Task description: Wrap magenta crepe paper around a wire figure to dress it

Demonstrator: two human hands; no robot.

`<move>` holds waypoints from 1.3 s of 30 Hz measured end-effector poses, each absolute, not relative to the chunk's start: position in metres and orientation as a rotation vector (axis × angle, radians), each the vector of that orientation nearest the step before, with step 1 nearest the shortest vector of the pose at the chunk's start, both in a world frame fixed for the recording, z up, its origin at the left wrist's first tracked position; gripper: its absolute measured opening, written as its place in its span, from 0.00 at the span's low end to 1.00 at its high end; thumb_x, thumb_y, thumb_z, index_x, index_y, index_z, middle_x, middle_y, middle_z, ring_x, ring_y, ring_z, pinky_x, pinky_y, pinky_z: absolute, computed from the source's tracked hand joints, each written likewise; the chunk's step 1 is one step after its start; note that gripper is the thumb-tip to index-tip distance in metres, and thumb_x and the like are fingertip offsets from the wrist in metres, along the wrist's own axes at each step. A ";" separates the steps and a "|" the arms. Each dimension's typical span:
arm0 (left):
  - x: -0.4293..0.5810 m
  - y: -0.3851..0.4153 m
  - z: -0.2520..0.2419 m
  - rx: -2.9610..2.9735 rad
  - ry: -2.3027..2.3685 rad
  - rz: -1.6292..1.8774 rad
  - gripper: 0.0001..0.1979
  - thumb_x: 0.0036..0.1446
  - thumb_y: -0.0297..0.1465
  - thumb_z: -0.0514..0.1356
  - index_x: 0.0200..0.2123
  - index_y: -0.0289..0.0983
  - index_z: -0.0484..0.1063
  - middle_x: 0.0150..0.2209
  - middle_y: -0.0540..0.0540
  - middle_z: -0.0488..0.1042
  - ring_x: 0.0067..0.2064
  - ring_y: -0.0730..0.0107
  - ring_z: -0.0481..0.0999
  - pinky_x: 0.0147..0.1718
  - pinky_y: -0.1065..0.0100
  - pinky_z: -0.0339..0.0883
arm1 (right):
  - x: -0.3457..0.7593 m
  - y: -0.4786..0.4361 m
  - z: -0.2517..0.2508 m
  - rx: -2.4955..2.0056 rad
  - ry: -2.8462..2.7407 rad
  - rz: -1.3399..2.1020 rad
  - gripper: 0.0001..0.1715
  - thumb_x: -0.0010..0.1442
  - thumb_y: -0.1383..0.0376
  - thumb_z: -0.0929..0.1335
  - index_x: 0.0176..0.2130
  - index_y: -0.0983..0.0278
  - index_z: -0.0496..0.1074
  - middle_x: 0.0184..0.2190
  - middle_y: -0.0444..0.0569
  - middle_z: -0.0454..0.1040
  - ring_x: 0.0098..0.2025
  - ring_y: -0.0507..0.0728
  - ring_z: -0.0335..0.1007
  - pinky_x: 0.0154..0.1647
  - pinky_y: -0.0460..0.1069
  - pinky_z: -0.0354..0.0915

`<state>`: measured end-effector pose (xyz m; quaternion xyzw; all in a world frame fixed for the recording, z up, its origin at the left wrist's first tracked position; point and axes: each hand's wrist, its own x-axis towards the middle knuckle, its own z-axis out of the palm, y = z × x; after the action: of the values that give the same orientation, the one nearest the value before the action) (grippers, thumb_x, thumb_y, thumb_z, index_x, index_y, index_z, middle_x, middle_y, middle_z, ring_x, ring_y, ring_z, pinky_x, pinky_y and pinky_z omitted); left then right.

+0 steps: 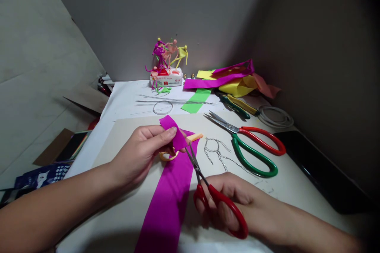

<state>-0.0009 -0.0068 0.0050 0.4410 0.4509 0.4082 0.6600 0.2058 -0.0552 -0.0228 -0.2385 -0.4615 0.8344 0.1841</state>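
My left hand [139,152] pinches a small piece of magenta crepe paper [171,132] between thumb and fingers. A peach-wrapped wire piece [192,138] with a loop [166,156] sits just behind it, and I cannot tell whether the hand holds it too. My right hand [228,201] is shut on red-handled scissors [218,201], whose narrow blades reach up to the paper's lower edge. A long magenta strip [169,201] lies on the cream board [127,148] beneath both hands. To the right lie larger red-and-green-handled scissors [255,152] and a twisted wire figure [216,154].
Small wire figures wrapped in coloured paper [166,57] stand on a white box [168,77] at the back. Nearby are a coloured paper pile [228,81], a green strip [196,101], pliers [234,104], a wire coil [274,116], and a black slab [320,166].
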 end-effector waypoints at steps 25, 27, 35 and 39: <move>-0.005 -0.011 0.004 1.078 0.872 0.822 0.07 0.47 0.31 0.68 0.31 0.35 0.81 0.29 0.43 0.81 0.31 0.67 0.78 0.34 0.72 0.68 | 0.204 -0.051 -0.032 -0.550 -1.325 2.332 0.18 0.55 0.56 0.71 0.31 0.70 0.68 0.21 0.39 0.61 0.20 0.44 0.50 0.22 0.41 0.52; -0.004 -0.012 0.005 1.039 0.844 0.810 0.05 0.47 0.30 0.68 0.30 0.37 0.82 0.29 0.44 0.81 0.32 0.70 0.78 0.35 0.73 0.68 | 0.204 -0.052 -0.031 -0.556 -1.337 2.319 0.18 0.54 0.56 0.71 0.30 0.70 0.67 0.22 0.40 0.63 0.20 0.43 0.51 0.23 0.41 0.52; 0.001 -0.015 0.007 0.978 0.802 0.741 0.06 0.49 0.30 0.66 0.30 0.34 0.81 0.30 0.43 0.81 0.33 0.68 0.77 0.36 0.70 0.68 | 0.204 -0.052 -0.029 -0.525 -1.328 2.321 0.15 0.57 0.60 0.70 0.31 0.70 0.67 0.20 0.38 0.62 0.18 0.42 0.51 0.22 0.41 0.52; 0.000 -0.016 0.006 1.025 0.845 0.768 0.05 0.49 0.30 0.66 0.28 0.33 0.80 0.28 0.43 0.80 0.31 0.68 0.76 0.35 0.70 0.68 | 0.204 -0.054 -0.032 -0.498 -1.320 2.271 0.25 0.54 0.51 0.70 0.32 0.73 0.69 0.20 0.39 0.59 0.19 0.43 0.50 0.20 0.41 0.48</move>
<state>-0.0002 -0.0161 0.0065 0.4638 0.3820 0.3473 0.7199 0.2036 -0.0536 -0.0322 -0.1811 -0.4804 0.8262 0.2319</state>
